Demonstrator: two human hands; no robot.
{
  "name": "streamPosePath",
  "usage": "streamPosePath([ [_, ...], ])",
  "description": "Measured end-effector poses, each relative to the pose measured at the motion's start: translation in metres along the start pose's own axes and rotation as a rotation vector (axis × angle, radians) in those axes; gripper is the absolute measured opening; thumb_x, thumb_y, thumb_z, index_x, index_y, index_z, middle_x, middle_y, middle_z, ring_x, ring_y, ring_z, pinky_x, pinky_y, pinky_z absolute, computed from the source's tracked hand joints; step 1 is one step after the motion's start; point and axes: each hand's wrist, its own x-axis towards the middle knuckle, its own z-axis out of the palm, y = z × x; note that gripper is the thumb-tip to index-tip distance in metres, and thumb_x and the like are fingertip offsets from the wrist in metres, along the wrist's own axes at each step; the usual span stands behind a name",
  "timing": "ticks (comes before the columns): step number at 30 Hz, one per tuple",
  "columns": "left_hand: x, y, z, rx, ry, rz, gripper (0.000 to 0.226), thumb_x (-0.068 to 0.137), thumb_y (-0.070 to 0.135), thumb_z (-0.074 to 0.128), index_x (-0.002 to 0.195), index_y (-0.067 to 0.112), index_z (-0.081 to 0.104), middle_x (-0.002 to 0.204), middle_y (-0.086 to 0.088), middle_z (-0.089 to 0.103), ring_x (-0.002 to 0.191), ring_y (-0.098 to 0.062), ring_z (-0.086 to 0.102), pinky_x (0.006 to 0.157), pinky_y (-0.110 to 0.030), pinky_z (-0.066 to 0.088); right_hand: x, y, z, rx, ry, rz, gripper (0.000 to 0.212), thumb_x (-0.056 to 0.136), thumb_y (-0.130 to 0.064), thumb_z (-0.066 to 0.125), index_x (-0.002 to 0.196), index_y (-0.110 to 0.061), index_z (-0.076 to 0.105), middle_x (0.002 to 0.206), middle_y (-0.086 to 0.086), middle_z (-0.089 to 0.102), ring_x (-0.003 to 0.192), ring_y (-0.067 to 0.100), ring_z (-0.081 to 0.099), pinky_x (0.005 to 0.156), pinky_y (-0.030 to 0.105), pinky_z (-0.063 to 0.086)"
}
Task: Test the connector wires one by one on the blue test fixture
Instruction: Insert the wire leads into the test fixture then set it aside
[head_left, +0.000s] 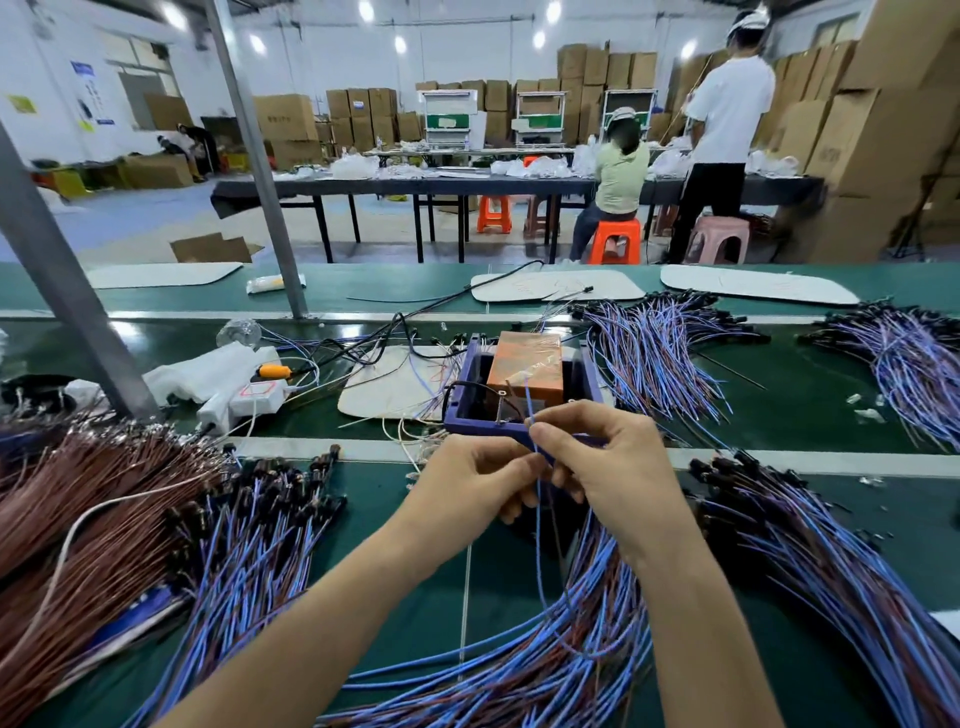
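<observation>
**Forearms over the wire heap, one blue wire pinched at the fixture**

Two bare forearms reached in from the bottom edge, crossing above a loose heap of blue wires (519, 670) that lay on the green table (415, 597). Both hands met just in front of the blue test fixture (466, 379), which stood at the middle of the table with its open top facing up and an orange block (524, 366) inside it.

A single blue wire (538, 545) ran up from the heap into the hands. The left hand (478, 478) had its fingers curled and pinched the wire between thumb and forefinger. The right hand (597, 457) pinched the same wire just above, thumb against forefinger, its other fingers bent below. A short free end of the wire stood up past the right thumb, over the fixture's near rim; whether it touched the fixture could not be told.

At the left lay a brown wire bundle (93, 509), with a second blue bundle (244, 545) just beside it. More blue wires (831, 571) spread at the right, black connectors at their far ends. A white power strip (249, 397) and an orange-handled tool (274, 371) sat left of the fixture.
</observation>
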Motion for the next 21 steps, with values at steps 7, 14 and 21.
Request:
streamPosePath([
  [7,0.001,-0.008,0.004,-0.074,0.010,-0.064,0.025,0.093,0.011,0.058,0.073,0.016,0.071,0.061,0.002,0.061,0.053,-0.008,0.054,0.053,-0.021,0.050,0.006,0.006,-0.007,0.107,-0.100,0.081,0.015,0.082,0.002,0.068,0.073,-0.010,0.067,0.068,0.010,0.069,0.041,0.008,0.047,0.040,0.018,0.037],
  [14,0.005,-0.016,-0.003,-0.241,0.094,-0.255,0.015,0.094,0.008,0.056,0.085,0.007,0.068,0.064,-0.007,0.066,0.047,-0.010,0.056,0.049,-0.022,0.051,0.018,0.023,-0.020,0.198,-0.001,0.164,0.024,0.081,0.016,0.058,0.072,-0.006,0.064,0.063,0.005,0.066,0.046,0.009,0.052,0.044,0.016,0.044],
  [21,0.012,-0.038,-0.013,-0.066,0.169,-0.306,0.020,0.098,0.013,0.050,0.087,0.010,0.066,0.054,-0.007,0.062,0.039,-0.011,0.051,0.041,-0.020,0.045,0.029,0.047,-0.034,0.012,0.157,0.249,0.023,0.088,0.009,0.049,0.074,-0.006,0.061,0.068,0.007,0.060,0.035,0.009,0.048,0.038,0.018,0.042],
])
